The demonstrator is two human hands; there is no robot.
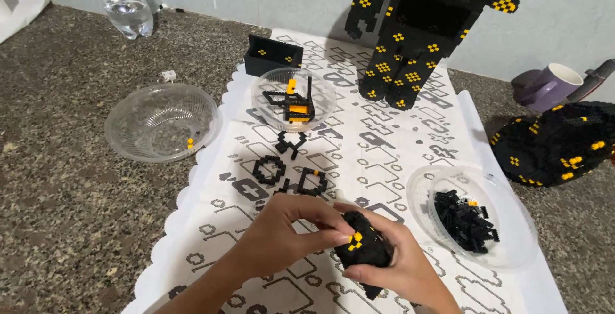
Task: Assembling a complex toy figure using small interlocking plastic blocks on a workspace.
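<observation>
here both hands, left hand [282, 234] and right hand [400, 266], seemingly grip closed around black brick lump [364, 250].

A speckled grey-brown stone counter [64, 211] carries a white scallop-edged mat with a grey geometric print [384, 141], running from the near edge to the back wall. Left of the mat sit a clear ribbed plastic bowl [160, 120] and, near the far-left corner, a clear plastic water bottle [125, 3]. Off the mat's right edge lie a purple mug [549, 85] and a black-and-yellow brick-built lump [557, 144].
</observation>
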